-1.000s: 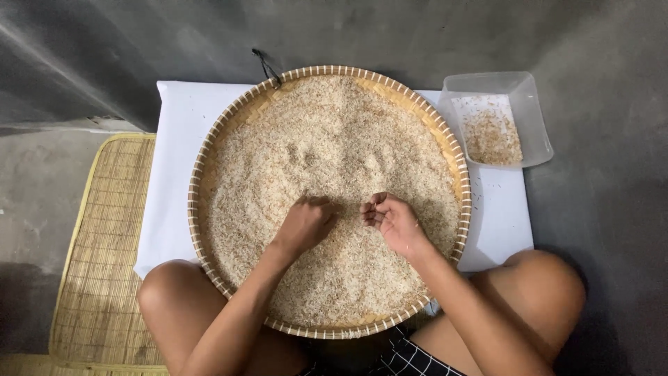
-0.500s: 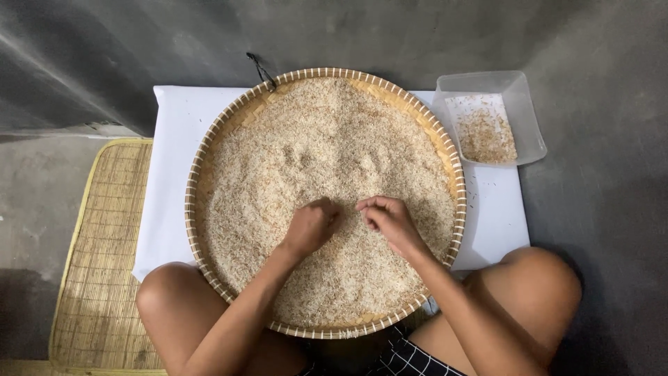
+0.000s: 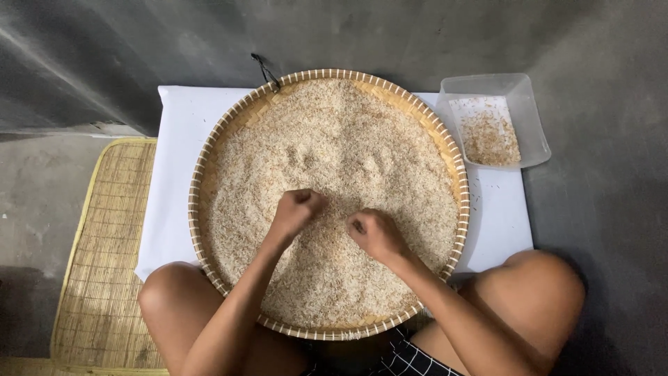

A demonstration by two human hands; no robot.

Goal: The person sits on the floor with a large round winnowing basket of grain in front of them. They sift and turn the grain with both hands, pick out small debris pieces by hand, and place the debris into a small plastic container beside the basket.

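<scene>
1. right hand and left hand, fingers curled shut into the rice, should pinch lightly, i think.
2. rice lies spread across the woven tray; work small patches.
3. clear tub beyond holds husks.

Tray: round woven bamboo tray lay on a white cloth, filled with rice grains.
Left hand: fingers curled, resting in the grains.
Right hand: fingers pinched, touching the grains.
Container: clear plastic tub beside the tray held husk bits.
Mat: woven mat lay left.
</scene>
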